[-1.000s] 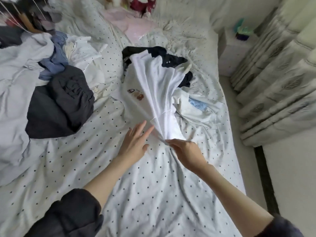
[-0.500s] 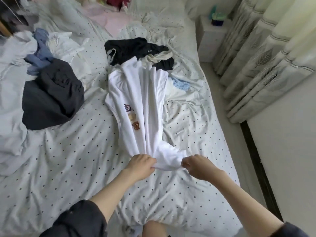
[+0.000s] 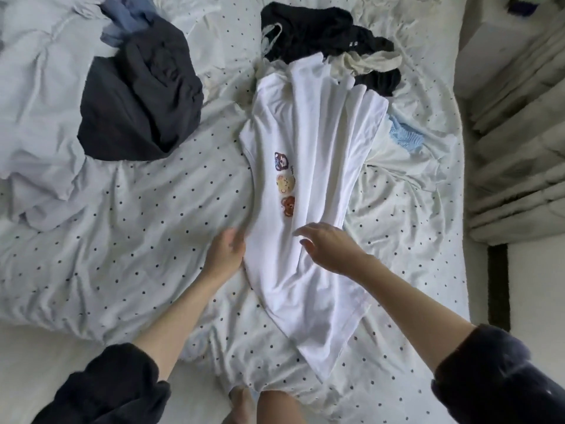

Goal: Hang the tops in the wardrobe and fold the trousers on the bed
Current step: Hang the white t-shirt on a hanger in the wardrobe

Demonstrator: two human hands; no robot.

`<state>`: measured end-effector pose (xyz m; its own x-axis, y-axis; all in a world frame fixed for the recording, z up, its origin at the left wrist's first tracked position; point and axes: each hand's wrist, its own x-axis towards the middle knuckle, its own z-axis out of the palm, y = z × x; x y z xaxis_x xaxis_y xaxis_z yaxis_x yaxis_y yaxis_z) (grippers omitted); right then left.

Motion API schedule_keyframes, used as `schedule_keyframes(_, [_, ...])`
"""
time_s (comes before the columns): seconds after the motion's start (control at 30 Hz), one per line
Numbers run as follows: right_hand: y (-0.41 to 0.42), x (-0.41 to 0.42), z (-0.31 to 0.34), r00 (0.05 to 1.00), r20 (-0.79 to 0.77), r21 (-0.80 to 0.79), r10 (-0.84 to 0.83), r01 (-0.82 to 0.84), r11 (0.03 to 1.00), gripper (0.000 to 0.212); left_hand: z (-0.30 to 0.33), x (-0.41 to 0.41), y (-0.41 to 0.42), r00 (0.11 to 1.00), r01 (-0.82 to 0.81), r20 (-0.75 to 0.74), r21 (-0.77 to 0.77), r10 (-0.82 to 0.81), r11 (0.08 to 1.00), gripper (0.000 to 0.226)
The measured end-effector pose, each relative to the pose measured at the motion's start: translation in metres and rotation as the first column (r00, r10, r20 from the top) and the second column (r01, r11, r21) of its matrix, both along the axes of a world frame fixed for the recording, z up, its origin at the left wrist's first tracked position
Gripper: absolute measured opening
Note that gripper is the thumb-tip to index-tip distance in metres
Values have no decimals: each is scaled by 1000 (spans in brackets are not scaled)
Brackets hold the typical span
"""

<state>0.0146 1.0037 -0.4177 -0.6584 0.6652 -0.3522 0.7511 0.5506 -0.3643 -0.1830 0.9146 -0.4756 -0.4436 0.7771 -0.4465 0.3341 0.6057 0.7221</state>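
Now white top (image 3: 308, 166) lies flat on bed (image 3: 146, 228); left hand (image 3: 226, 254) touches its edge, grip released; right hand (image 3: 330, 249) hovers, grip released.

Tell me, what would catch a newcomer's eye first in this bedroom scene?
A white T-shirt with three little bear faces printed on it lies stretched down the middle of the dotted bed sheet. The person's left hand touches its left edge while the right hand hovers open over it. A dark grey garment lies crumpled at upper left.
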Motion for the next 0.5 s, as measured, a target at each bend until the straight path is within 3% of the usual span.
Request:
schedule_keyframes(0.1, [44, -39, -11, 988, -41, 104, 150, -145, 984, 38, -19, 0, 10, 968, -162, 175, -118, 181, 980, 23])
schedule_keyframes(0.2, [88, -81, -26, 946, 54, 218, 319, -323, 921, 41, -30, 1, 24, 966, -187, 153, -153, 210, 970, 33])
schedule_keyframes(0.33, [134, -129, -39, 869, 197, 292, 454, -494, 819, 42, -21, -9, 28, 913, -273, 264, -166, 310, 948, 34])
schedule_keyframes(0.43, [150, -153, -42, 752, 363, 272, 550, -650, 709, 43, -1, -38, 15, 962, -274, -10, -16, 274, 962, 21])
schedule_keyframes(0.5, [152, -160, -40, 762, 347, 295, 546, -642, 708, 40, 16, -61, 9, 924, -280, -244, 95, 295, 955, 4])
